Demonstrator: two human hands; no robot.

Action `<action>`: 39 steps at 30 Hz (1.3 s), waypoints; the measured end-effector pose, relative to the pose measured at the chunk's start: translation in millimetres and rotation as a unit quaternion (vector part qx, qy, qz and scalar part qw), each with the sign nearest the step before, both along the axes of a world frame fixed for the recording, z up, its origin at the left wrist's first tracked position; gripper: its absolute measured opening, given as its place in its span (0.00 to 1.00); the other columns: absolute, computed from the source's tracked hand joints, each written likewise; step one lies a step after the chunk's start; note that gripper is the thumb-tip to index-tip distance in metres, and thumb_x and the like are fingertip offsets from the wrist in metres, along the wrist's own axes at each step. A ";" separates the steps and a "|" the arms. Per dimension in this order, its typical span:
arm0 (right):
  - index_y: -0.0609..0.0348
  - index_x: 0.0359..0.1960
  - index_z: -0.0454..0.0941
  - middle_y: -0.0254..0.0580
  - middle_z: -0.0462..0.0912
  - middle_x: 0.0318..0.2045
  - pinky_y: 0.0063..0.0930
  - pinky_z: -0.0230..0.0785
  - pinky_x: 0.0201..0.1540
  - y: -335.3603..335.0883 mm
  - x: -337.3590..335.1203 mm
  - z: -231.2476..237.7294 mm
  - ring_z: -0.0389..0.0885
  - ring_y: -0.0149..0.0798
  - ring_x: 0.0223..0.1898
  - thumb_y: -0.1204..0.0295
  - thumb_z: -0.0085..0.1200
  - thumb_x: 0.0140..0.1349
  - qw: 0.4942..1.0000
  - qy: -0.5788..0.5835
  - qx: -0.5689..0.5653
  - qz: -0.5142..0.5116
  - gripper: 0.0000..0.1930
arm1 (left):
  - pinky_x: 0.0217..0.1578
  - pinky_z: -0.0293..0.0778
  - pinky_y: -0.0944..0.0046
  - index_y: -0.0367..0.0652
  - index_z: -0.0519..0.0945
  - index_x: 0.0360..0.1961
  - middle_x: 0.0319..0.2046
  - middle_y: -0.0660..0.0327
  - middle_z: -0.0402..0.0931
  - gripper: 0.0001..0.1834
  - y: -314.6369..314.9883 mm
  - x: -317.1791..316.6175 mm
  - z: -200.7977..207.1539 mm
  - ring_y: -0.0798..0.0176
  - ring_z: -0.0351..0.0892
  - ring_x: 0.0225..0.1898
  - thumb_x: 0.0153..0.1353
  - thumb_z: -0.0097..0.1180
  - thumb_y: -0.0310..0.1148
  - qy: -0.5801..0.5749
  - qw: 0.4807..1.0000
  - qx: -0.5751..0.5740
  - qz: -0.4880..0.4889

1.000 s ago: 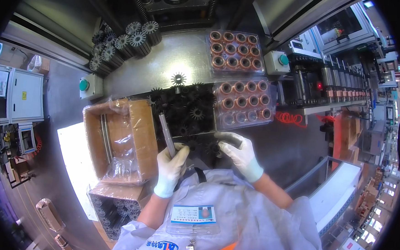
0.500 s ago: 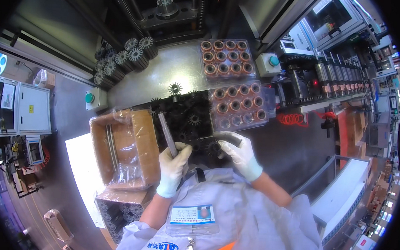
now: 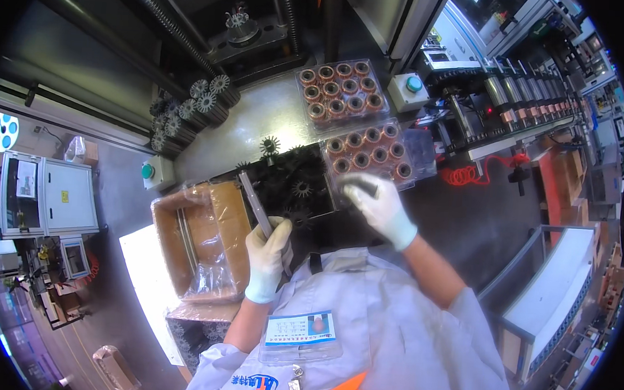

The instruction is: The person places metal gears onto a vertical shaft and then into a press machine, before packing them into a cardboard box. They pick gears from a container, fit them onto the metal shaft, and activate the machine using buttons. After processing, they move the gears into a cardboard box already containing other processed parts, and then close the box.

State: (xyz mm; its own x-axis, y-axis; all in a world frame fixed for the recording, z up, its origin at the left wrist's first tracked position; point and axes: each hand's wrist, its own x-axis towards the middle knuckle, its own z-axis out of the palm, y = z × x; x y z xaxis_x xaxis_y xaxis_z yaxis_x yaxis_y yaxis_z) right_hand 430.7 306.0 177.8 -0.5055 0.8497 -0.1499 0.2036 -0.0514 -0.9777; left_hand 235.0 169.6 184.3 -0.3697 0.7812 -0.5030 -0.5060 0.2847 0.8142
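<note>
My left hand, in a white glove, is closed around a slim grey metal shaft that tilts up and to the left. My right hand, also gloved, hovers by the lower clear tray of copper-toothed rings. Motion smears its darkened fingertips, so whether they hold anything is unclear. Between and beyond the hands lies a dark surface with black star-shaped parts. One such toothed part stands at the far edge of it.
An upper tray of copper rings sits behind the lower one. Slotted metal cores are stacked far left. An open carton holding rods and plastic stands left. Green-button boxes flank the metal table; a press rises behind.
My right hand has moved away from a black toothed part near my body, up toward the lower tray. My left hand keeps the shaft. The whole view has shifted slightly.
</note>
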 end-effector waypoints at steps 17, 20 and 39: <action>0.57 0.44 0.85 0.50 0.85 0.41 0.40 0.76 0.46 34.3 -72.8 -21.7 0.84 0.51 0.43 0.62 0.56 0.64 0.936 -0.174 0.192 0.237 0.14 | 0.10 0.50 0.72 0.36 0.75 0.35 0.13 0.71 0.62 0.06 -56.2 -41.5 -3.8 0.78 0.54 0.09 0.66 0.58 0.27 0.004 0.976 0.006 0.217; 0.54 0.46 0.83 0.49 0.86 0.41 0.43 0.76 0.45 31.3 -88.1 -35.7 0.84 0.52 0.44 0.59 0.57 0.63 0.911 -0.200 0.244 0.265 0.16 | 0.10 0.49 0.73 0.37 0.75 0.34 0.12 0.72 0.61 0.05 -62.2 -43.5 -2.6 0.78 0.54 0.08 0.66 0.58 0.26 -0.009 0.970 0.002 0.243; 0.55 0.42 0.83 0.51 0.86 0.34 0.42 0.76 0.42 50.8 -122.2 -48.8 0.85 0.53 0.38 0.59 0.53 0.65 0.890 -0.290 0.319 0.149 0.15 | 0.11 0.48 0.73 0.36 0.76 0.35 0.13 0.72 0.62 0.05 -67.2 -57.3 -14.8 0.78 0.54 0.09 0.67 0.57 0.27 -0.027 0.970 -0.002 0.242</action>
State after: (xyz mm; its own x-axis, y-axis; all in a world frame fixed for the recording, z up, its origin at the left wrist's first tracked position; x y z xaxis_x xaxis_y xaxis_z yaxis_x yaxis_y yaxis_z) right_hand 308.4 356.8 129.0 -0.7174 0.6966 0.0055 0.5950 0.6169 -0.5152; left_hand 177.7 102.4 169.5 -0.6661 0.5197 -0.5350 -0.6233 0.0062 0.7820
